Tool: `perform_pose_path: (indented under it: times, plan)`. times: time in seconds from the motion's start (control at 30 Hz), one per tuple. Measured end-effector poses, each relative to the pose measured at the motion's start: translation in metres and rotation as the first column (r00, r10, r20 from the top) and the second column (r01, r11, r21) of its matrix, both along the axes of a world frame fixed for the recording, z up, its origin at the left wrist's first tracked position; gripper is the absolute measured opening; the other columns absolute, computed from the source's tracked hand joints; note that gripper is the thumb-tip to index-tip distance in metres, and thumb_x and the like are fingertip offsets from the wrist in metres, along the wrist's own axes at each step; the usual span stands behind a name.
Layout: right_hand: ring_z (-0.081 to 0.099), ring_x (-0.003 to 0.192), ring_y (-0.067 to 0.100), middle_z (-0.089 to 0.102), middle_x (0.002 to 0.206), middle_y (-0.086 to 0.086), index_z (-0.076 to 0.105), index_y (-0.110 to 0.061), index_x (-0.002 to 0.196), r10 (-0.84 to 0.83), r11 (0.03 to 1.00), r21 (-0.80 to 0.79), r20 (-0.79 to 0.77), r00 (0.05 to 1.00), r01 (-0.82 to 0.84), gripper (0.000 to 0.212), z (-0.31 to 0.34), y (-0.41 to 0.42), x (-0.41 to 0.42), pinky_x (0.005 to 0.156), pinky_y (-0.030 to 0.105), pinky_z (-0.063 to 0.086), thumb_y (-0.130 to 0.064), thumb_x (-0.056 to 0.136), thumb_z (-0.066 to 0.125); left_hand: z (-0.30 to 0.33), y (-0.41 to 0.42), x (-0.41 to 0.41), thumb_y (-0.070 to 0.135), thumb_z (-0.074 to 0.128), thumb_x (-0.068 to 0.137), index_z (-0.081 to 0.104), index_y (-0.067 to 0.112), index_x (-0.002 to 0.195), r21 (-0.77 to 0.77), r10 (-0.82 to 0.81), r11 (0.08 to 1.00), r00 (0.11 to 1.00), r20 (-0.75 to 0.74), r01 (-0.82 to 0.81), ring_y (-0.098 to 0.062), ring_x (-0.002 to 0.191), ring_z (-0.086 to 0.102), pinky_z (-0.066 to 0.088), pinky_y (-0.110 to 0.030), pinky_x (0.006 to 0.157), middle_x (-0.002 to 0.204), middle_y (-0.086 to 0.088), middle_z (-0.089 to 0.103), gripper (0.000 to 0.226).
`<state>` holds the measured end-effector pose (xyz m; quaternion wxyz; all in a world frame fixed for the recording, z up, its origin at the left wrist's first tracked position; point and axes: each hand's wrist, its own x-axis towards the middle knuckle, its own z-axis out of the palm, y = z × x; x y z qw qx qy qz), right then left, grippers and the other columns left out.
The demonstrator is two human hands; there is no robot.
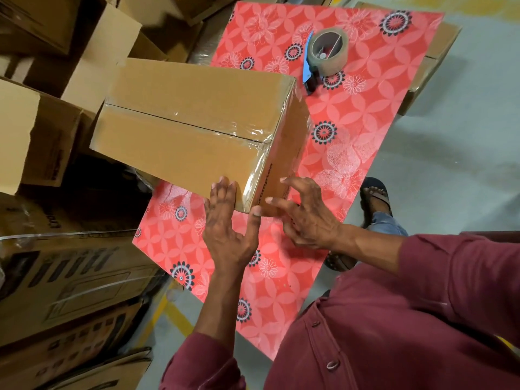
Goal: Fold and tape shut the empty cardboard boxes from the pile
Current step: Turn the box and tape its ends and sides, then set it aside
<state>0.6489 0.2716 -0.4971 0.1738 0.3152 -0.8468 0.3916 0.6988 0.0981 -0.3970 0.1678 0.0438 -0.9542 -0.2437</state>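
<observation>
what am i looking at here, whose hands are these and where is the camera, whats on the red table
There is no machine here. One picture comes from a wide-angle camera worn on a person's head, looking forward and down, so you see their own arms in dark red sleeves. The left hand lies flat with straight fingers on the top of a cardboard box, at its near corner. The right hand has its fingers spread by the box's side; whether they touch it is hard to tell. The box's top seam is already covered with clear tape. It sits on a table with a red flowered cover. Farther back on the table lies a tape dispenser. More boxes are piled to the left.
</observation>
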Motion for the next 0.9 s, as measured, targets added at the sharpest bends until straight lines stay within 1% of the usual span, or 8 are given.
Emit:
perform_pose_path:
  times: [0.13, 0.33, 0.43, 0.53, 0.67, 0.73, 0.8, 0.9]
  plan:
    - [0.042, 0.132, 0.039, 0.031, 0.147, 0.017, 0.043, -0.02, 0.147, -0.043, 0.999, 0.009, 0.052, 0.998, 0.043, 0.08, 0.005, -0.006, -0.003, 0.112, 0.055, 0.033, -0.012, 0.072, 0.069, -0.006, -0.003, -0.003, 0.036, 0.074, 0.095, 0.064, 0.006, 0.14, -0.062, 0.022, 0.998, 0.998, -0.056, -0.025, -0.028, 0.147, 0.046, 0.042, -0.054, 0.117, 0.152, -0.013, 0.055, 0.056]
    - [0.04, 0.132, 0.037, 0.031, 0.146, 0.016, 0.043, -0.021, 0.145, -0.039, 0.999, 0.029, 0.124, 0.991, 0.036, 0.083, 0.009, -0.005, 0.003, 0.111, 0.052, 0.032, -0.009, 0.066, 0.066, -0.012, -0.013, -0.003, 0.032, 0.08, 0.091, 0.064, 0.002, 0.139, -0.154, -0.032, 0.988, 0.997, -0.074, 0.021, -0.034, 0.145, 0.048, 0.051, -0.057, 0.107, 0.15, -0.016, 0.056, 0.058]
    - [0.041, 0.131, 0.038, 0.03, 0.146, 0.015, 0.042, -0.022, 0.145, -0.015, 0.998, 0.065, 0.137, 0.99, 0.006, 0.083, 0.012, -0.003, 0.005, 0.11, 0.053, 0.034, -0.008, 0.067, 0.065, -0.012, -0.011, 0.0, 0.033, 0.08, 0.091, 0.059, 0.003, 0.144, -0.168, -0.053, 0.985, 0.998, -0.033, 0.047, -0.033, 0.149, 0.042, 0.046, -0.054, 0.114, 0.155, -0.014, 0.052, 0.064]
    - [0.044, 0.13, 0.04, 0.031, 0.146, 0.017, 0.042, -0.022, 0.146, -0.003, 0.996, 0.084, 0.109, 0.994, -0.006, 0.083, 0.017, 0.001, 0.005, 0.11, 0.053, 0.033, -0.008, 0.067, 0.065, -0.007, -0.016, 0.002, 0.037, 0.083, 0.087, 0.054, 0.003, 0.148, -0.122, -0.093, 0.988, 0.995, 0.019, 0.095, -0.032, 0.153, 0.036, 0.031, -0.042, 0.126, 0.158, -0.012, 0.047, 0.075]
    - [0.04, 0.134, 0.045, 0.025, 0.152, 0.022, 0.031, -0.026, 0.157, 0.017, 0.977, 0.21, 0.03, 0.999, -0.023, 0.091, 0.017, 0.0, 0.006, 0.112, 0.058, 0.03, -0.015, 0.074, 0.064, -0.002, -0.03, 0.005, 0.04, 0.087, 0.081, 0.045, 0.005, 0.155, -0.111, -0.203, 0.97, 0.973, 0.115, 0.215, -0.028, 0.158, 0.026, 0.026, -0.037, 0.127, 0.165, -0.008, 0.037, 0.092]
    - [0.035, 0.138, 0.047, 0.021, 0.156, 0.025, 0.022, -0.031, 0.161, 0.043, 0.951, 0.307, -0.001, 0.999, -0.04, 0.095, 0.012, -0.007, 0.012, 0.116, 0.061, 0.027, -0.018, 0.075, 0.06, -0.002, -0.033, 0.004, 0.038, 0.086, 0.083, 0.048, 0.011, 0.154, -0.184, -0.167, 0.966, 0.981, 0.093, 0.182, -0.024, 0.155, 0.032, 0.035, -0.034, 0.122, 0.163, -0.002, 0.04, 0.085]
    - [0.03, 0.144, 0.047, 0.016, 0.16, 0.025, 0.015, -0.036, 0.162, 0.053, 0.919, 0.391, 0.001, 0.999, -0.049, 0.1, 0.003, -0.013, 0.019, 0.117, 0.063, 0.025, -0.018, 0.073, 0.059, -0.002, -0.034, 0.0, 0.043, 0.079, 0.087, 0.056, 0.017, 0.15, -0.26, -0.118, 0.958, 0.992, 0.041, 0.125, -0.019, 0.149, 0.042, 0.047, -0.032, 0.111, 0.158, 0.004, 0.047, 0.072]
    - [0.025, 0.15, 0.044, 0.006, 0.166, 0.022, 0.008, -0.041, 0.163, 0.073, 0.841, 0.531, 0.072, 0.995, -0.101, 0.108, -0.005, -0.005, 0.02, 0.115, 0.066, 0.028, -0.018, 0.074, 0.064, -0.001, -0.038, -0.008, 0.052, 0.069, 0.086, 0.065, 0.018, 0.142, -0.359, -0.154, 0.922, 0.988, 0.008, 0.147, -0.019, 0.139, 0.054, 0.056, -0.035, 0.098, 0.148, 0.001, 0.059, 0.065]
